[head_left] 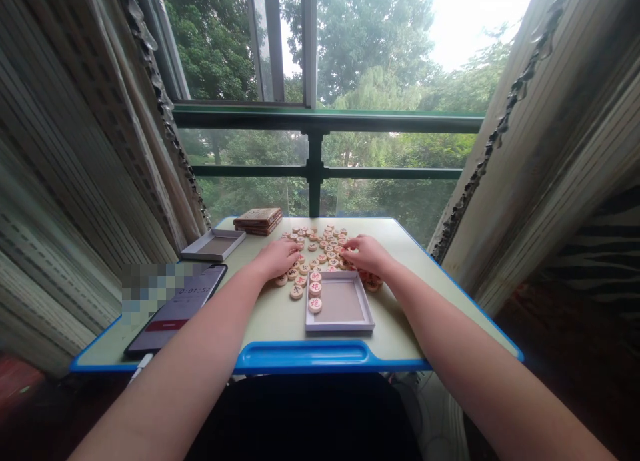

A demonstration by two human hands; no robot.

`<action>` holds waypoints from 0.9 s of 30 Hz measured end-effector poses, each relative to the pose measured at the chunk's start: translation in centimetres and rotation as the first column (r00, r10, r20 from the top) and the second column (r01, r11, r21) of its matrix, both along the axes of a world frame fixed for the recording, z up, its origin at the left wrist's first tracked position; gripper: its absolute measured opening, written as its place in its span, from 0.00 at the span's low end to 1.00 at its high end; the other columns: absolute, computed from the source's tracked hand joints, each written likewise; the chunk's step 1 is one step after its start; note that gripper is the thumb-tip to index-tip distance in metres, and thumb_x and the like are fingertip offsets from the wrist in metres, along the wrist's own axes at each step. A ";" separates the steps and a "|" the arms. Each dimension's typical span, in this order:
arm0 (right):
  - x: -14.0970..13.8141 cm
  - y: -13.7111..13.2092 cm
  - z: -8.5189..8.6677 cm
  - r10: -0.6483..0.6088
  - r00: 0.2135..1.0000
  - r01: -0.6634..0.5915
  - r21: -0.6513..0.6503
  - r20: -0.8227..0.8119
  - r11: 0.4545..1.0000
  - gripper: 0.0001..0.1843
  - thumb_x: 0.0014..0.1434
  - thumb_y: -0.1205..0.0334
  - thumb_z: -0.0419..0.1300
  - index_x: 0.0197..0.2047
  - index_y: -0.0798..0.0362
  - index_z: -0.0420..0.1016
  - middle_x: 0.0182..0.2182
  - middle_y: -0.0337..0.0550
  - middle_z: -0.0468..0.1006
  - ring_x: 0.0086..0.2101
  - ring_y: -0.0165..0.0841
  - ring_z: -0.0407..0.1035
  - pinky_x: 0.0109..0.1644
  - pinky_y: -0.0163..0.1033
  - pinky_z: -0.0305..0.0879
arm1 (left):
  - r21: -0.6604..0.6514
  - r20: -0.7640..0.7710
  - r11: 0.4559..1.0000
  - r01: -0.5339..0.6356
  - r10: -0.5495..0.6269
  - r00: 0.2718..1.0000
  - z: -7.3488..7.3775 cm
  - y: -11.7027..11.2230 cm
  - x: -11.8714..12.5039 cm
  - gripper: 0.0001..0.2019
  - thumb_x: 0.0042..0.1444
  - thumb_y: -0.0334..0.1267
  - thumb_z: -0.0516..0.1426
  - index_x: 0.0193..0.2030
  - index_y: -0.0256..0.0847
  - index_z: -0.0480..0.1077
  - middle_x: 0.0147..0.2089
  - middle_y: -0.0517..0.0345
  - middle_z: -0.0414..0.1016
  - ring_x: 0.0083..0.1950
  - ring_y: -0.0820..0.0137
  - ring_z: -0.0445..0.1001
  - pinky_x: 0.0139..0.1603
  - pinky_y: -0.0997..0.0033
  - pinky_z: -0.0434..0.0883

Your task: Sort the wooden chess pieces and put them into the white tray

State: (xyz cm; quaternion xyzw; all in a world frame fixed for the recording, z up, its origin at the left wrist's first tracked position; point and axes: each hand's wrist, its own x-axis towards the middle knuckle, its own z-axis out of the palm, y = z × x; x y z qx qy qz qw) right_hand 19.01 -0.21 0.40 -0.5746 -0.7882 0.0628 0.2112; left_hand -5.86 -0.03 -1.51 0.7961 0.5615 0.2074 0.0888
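Several round wooden chess pieces (pixel 320 239) with red and black characters lie scattered in the middle of the pale table (pixel 280 321). My left hand (pixel 278 256) rests palm down on the left side of the pile, fingers curled over some pieces. My right hand (pixel 364 253) rests on the right side, its fingers bent onto the pieces. A shallow grey box tray (pixel 344 303) lies in front of my hands. Three pieces (pixel 315 289) stand in a column along its left wall.
A second grey tray (pixel 213 245) and a folded wooden board (pixel 258 220) sit at the back left. A phone (pixel 176 309) with a running timer lies at the left front. Curtains hang on both sides, and a railed window is behind the table.
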 end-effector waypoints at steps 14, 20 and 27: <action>2.8 2.0 -1.1 -0.331 0.941 0.327 -0.063 -0.063 0.943 0.18 0.52 0.55 0.57 0.42 0.53 0.80 0.40 0.51 0.79 0.40 0.40 0.71 0.40 0.38 0.63 | 0.050 0.017 0.999 -0.015 0.014 1.000 -0.7 0.1 0.7 0.18 0.58 0.39 0.47 0.48 0.38 0.72 0.55 0.46 0.69 0.57 0.60 0.66 0.60 0.62 0.59; 3.7 2.6 -1.6 -0.353 0.930 0.347 -0.078 -0.099 0.935 0.18 0.52 0.56 0.57 0.44 0.53 0.79 0.42 0.52 0.78 0.42 0.41 0.71 0.44 0.40 0.64 | 0.045 0.065 0.996 -0.073 0.070 0.995 -1.5 0.9 0.6 0.16 0.58 0.40 0.46 0.45 0.40 0.72 0.52 0.47 0.70 0.55 0.59 0.67 0.58 0.61 0.61; 3.0 2.6 -1.4 -0.239 0.961 0.246 0.034 -0.135 0.969 0.21 0.54 0.65 0.54 0.51 0.55 0.75 0.53 0.52 0.70 0.53 0.40 0.64 0.59 0.40 0.56 | 0.019 0.255 0.980 -0.199 0.187 0.949 -1.4 2.0 0.1 0.18 0.57 0.36 0.45 0.49 0.37 0.70 0.55 0.45 0.70 0.58 0.61 0.65 0.60 0.63 0.59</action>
